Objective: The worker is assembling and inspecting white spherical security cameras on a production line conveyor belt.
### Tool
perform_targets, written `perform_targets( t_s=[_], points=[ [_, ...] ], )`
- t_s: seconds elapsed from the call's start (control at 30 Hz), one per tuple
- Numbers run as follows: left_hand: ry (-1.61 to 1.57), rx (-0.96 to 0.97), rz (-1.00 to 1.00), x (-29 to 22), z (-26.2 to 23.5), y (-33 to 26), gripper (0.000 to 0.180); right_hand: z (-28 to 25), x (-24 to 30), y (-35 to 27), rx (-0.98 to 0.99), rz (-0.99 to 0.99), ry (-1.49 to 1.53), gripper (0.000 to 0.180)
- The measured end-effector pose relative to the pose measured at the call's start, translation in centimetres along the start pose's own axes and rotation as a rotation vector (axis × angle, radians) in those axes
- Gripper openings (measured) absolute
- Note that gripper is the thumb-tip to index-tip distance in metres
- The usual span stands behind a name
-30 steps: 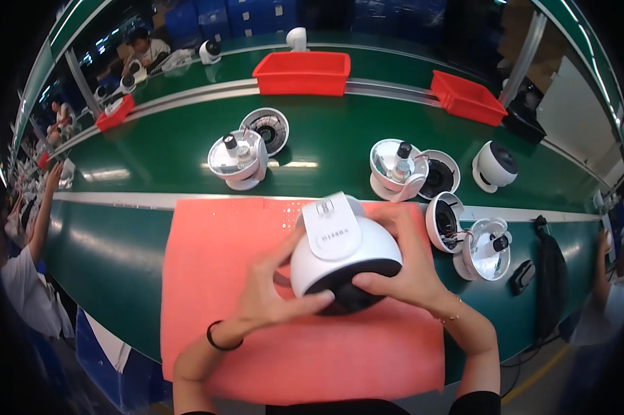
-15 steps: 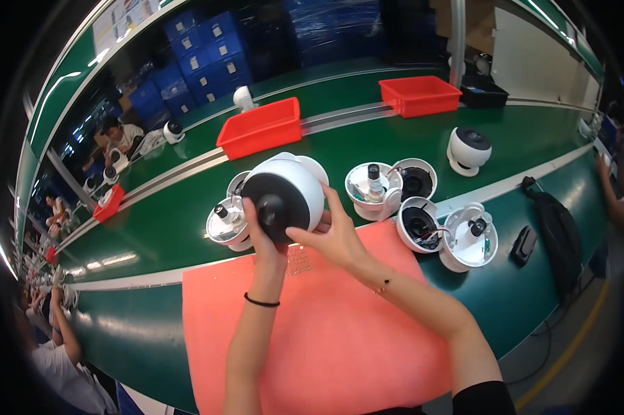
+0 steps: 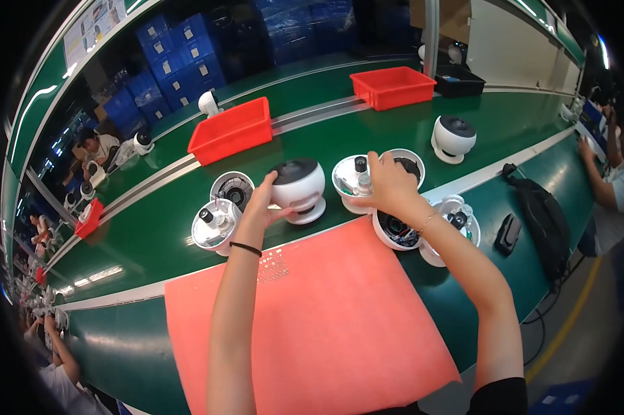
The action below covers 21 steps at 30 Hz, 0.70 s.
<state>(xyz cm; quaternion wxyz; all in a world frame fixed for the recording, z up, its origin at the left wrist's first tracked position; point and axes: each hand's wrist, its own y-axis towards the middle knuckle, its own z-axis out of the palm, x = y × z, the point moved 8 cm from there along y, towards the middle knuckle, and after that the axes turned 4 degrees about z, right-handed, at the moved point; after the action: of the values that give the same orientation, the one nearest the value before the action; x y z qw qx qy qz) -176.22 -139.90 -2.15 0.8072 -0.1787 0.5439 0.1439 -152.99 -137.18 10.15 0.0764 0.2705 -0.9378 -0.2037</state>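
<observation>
A closed white ball-shaped security camera (image 3: 303, 188) with a black face stands upright on its round foot on the green belt. My left hand (image 3: 262, 202) is closed around its left side. To its right my right hand (image 3: 393, 185) grips an opened camera housing (image 3: 345, 178) by its edge; a black lens barrel rises from the housing. Behind my right fingers lies its matching round shell (image 3: 403, 156), partly hidden. Another opened camera (image 3: 215, 225) with its dark-lined shell (image 3: 232, 188) sits left of my left hand. My right forearm partly covers one more opened camera (image 3: 457, 232).
A pink mat (image 3: 305, 325) with small metal screws (image 3: 274, 263) covers the near bench. Red bins (image 3: 232, 131) (image 3: 395, 88) stand farther back. A finished white camera (image 3: 454, 138) stands right; a black bag (image 3: 540, 211) and dark device (image 3: 508, 234) lie beyond. Other people work at both sides.
The closed camera has gone from above the mat, held in both hands, to upright on the belt. My right hand has left it and moved right onto an opened housing.
</observation>
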Motion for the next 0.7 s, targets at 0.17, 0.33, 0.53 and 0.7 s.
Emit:
perform_targets(
  t_s=[0.17, 0.33, 0.53, 0.7],
  points=[
    [0.132, 0.017, 0.019, 1.4, 1.9, 0.8, 0.058, 4.1, -1.8, 1.5, 0.086, 0.063, -0.067, 0.073],
    [0.032, 0.03, 0.081, 1.9, 2.7, 0.8, 0.059, 6.4, -4.3, 3.7, 0.054, 0.061, 0.13, 0.073],
    [-0.138, 0.086, 0.047, 3.6, 4.0, 1.0, 0.06, 5.4, -6.7, 4.6, -0.1, 0.106, 0.213, 0.068],
    [-0.143, -0.098, -0.05, 4.0, 3.1, 0.0, 0.084, -2.0, -3.9, 3.3, -0.342, -0.002, 0.211, 0.065]
  ],
)
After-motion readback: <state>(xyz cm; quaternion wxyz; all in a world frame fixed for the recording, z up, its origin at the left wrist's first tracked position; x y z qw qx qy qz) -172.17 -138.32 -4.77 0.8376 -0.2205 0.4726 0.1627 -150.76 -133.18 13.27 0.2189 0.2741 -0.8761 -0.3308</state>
